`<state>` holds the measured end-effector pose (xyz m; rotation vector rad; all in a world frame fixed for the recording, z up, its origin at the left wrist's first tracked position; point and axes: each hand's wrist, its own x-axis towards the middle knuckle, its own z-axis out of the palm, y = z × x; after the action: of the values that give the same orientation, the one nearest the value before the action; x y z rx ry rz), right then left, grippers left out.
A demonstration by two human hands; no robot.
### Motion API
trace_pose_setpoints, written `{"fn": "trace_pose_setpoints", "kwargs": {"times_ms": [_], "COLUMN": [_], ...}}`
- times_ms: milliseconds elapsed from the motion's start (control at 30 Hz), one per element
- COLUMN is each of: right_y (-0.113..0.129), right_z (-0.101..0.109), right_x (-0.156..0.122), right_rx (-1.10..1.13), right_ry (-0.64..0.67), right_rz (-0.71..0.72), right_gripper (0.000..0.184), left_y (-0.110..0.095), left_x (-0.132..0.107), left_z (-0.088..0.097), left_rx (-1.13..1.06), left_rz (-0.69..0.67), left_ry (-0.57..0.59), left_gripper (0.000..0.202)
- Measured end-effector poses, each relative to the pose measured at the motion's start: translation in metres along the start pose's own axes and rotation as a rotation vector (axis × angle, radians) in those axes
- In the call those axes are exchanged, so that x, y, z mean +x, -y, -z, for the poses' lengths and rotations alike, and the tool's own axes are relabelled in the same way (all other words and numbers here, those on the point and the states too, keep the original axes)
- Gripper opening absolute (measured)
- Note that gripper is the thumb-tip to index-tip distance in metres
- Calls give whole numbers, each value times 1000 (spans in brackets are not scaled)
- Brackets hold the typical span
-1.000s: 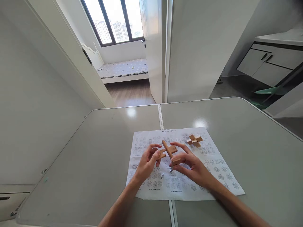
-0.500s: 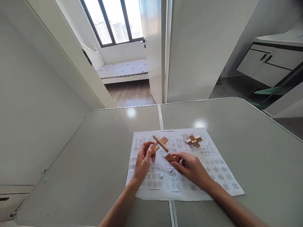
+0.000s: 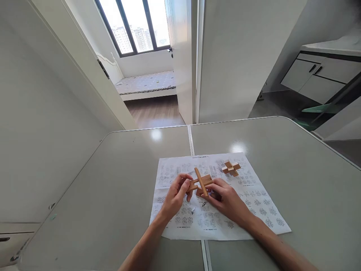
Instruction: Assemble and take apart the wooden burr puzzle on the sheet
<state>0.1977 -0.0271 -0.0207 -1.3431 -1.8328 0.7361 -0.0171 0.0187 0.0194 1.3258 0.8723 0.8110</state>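
Note:
My left hand (image 3: 178,192) pinches the left end of a flat wooden puzzle piece (image 3: 207,180), which has a slot in it. A narrow wooden stick (image 3: 200,181) lies crosswise over that piece, tilted toward me. My right hand (image 3: 227,196) is closed on another flat wooden block (image 3: 199,192), held just below the slotted piece and partly covered by the stick and my fingers. Whether the right fingertips also touch the slotted piece I cannot tell. Under both hands lies a printed instruction sheet (image 3: 186,229).
An assembled wooden cross-shaped puzzle (image 3: 231,168) rests on the sheet's upper right. Two small dark scraps lie on the sheet's lower middle. The grey table (image 3: 113,180) has a seam (image 3: 190,139) down its middle. Beyond are an open door (image 3: 183,60) and a bed (image 3: 149,83).
My left hand has moved right and slightly toward me with the slotted piece and stick, which now sit over the block in my right hand. The right hand has barely moved.

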Motion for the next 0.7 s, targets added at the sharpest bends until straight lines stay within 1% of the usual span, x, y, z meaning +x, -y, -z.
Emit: {"fn": "trace_pose_setpoints", "kwargs": {"times_ms": [133, 200, 267, 300, 367, 433, 500, 567, 633, 700], "right_y": [1, 1, 2, 3, 5, 8, 11, 12, 12, 8], "right_z": [0, 2, 5, 8, 12, 16, 18, 19, 19, 19], "right_x": [0, 1, 1, 2, 2, 2, 2, 1, -1, -2], "right_rx": [45, 102, 215, 309, 564, 833, 1013, 1109, 1179, 1239], "right_ry": [-32, -67, -101, -101, -42, 78, 197, 274, 309, 314], "right_rz": [-18, -36, -99, -166, -325, -420, -422, -414, -417, -417], "right_gripper": [25, 26, 31, 34, 44, 55, 61, 63, 63, 61], "left_y": [2, 3, 3, 4, 4, 5, 6, 8, 9, 11], "left_x": [0, 0, -1, -1, -1, -1, -2, -2, -2, -2], "left_z": [1, 2, 3, 4, 3, 2, 1, 0, -1, -2], "left_rx": [-3, 0, 3, 5, 2, -14, -35, -54, -70, -78], "left_rz": [0, -7, -13, -15, -15, -17, -23, -26, -24, -19], "left_ry": [46, 65, 78, 86, 104, 139, 186, 233, 271, 298], "left_gripper": [35, 35, 34, 34, 33, 32, 32, 32, 32, 32]}}
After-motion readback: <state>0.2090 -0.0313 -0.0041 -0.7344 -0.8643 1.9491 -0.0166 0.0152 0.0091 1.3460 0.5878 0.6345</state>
